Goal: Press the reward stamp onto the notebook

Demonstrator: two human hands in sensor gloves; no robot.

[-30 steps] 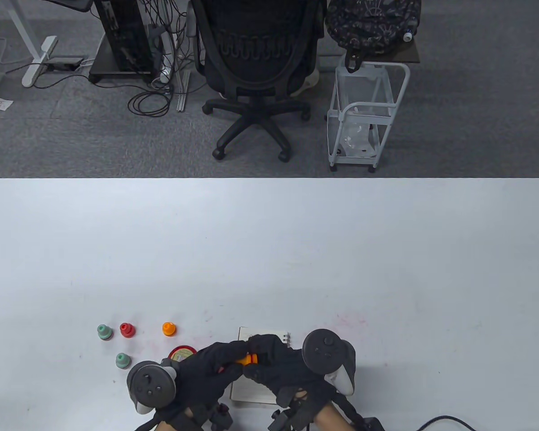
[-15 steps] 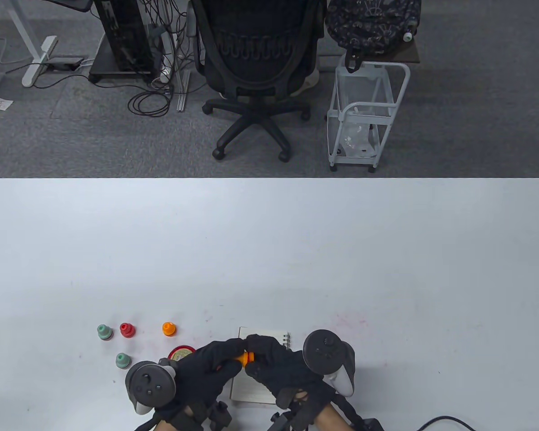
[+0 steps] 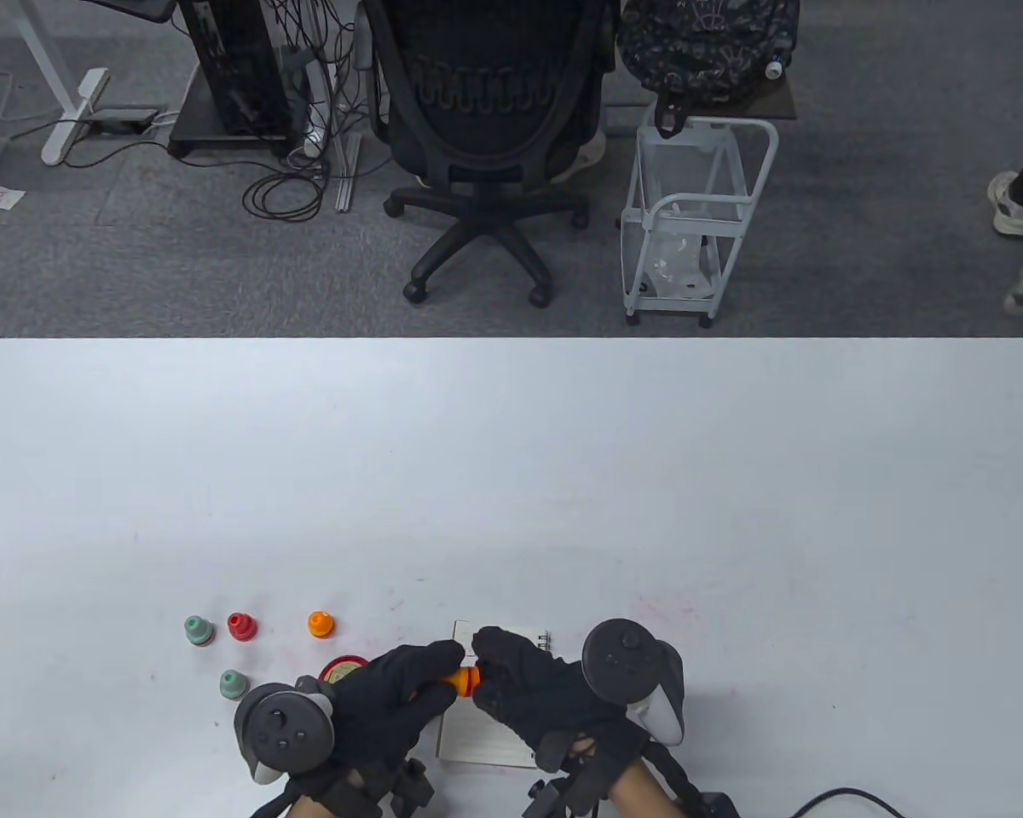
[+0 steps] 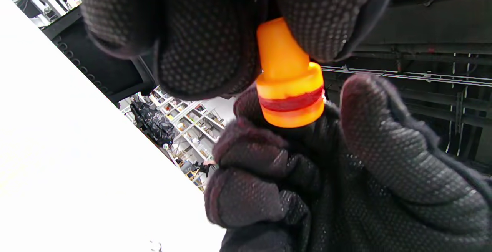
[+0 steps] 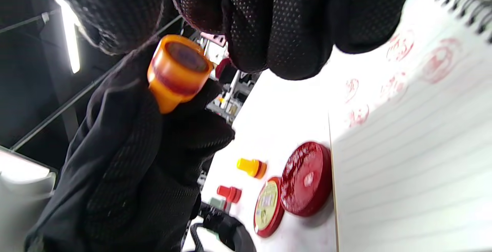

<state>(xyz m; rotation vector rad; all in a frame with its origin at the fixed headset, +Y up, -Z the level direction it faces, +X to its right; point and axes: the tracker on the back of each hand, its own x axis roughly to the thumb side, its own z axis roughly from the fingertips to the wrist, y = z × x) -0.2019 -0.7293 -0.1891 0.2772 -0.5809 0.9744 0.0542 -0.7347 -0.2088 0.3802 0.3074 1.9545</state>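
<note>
- Table view: both hands meeting above the notebook (image 3: 486,740) near the counter's (image 3: 511,477) front edge, the orange stamp (image 3: 463,680) only a sliver between them.
- Left wrist view: left hand (image 4: 215,33) fingers curled round the stamp's narrow handle, right hand (image 4: 346,175) cupped about its wide, red-banded base.
- Right wrist view: stamp face dark with ink and bare, right fingers (image 5: 292,25) curled just beside it, firm grip unclear.
- Seen only there: red prints on the lined page, open red ink pad (image 5: 305,179) beside the notebook.
- Table view alone: 4 spare stamps (image 3: 240,626) at left.
</note>
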